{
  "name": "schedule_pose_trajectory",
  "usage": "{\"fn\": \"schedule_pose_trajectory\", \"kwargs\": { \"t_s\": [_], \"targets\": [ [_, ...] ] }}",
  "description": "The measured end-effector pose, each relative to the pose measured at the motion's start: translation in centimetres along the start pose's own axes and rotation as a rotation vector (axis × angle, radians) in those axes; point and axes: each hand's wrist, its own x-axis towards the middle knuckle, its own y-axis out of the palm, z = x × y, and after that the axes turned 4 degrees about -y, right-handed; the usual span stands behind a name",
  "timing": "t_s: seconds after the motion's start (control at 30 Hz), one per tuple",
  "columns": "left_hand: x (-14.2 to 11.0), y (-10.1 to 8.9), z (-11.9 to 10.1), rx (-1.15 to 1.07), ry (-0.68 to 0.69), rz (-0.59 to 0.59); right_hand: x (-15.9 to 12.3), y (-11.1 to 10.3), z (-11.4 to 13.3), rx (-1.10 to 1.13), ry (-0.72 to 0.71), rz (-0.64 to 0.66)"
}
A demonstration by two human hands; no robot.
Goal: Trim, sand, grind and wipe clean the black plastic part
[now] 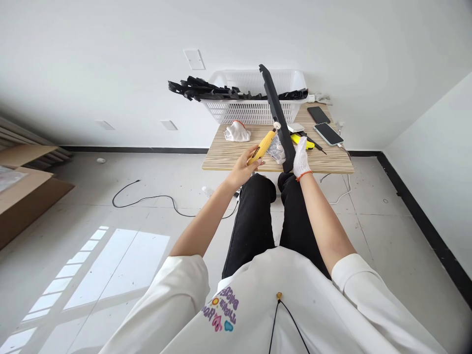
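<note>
The small table (228, 158) stands against the wall, just beyond the seated person's knees. At its back sits a basket (254, 111), with a bundle of long strips (206, 90) lying across its rim and jutting out to the left. Before the basket, to the left, lies a glove (236, 132). On the table's right part two phones (323, 126) lie side by side. The left hand (244, 167) holds a rotary tool (262, 145) over the near edge, just left of a long strip (277, 114) that the right hand (301, 160) props up, leaning away towards the basket. A cable (147, 198) trails over the floor to the table's left, and a cardboard box (22, 196) sits far left.

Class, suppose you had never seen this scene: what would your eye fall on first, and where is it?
First, the long black strip, held up on end over the table's near edge by the gloved right hand at its lower end. Next, the yellow tool in the bare left hand, its tip against the strip. Behind, a white basket of black parts stands against the wall.
</note>
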Motion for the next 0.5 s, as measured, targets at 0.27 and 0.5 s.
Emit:
{"fn": "schedule_pose_trajectory", "kwargs": {
  "t_s": [0.27,0.5],
  "targets": [
    [-0.6,0.5,-0.8,0.128,0.174,0.019,-0.6,0.4,0.5,0.094,0.058,-0.041],
    [-1.2,0.3,-1.0,0.237,0.175,0.047,-0.1,0.1,0.1,0.076,0.019,-0.034]
  ]
}}
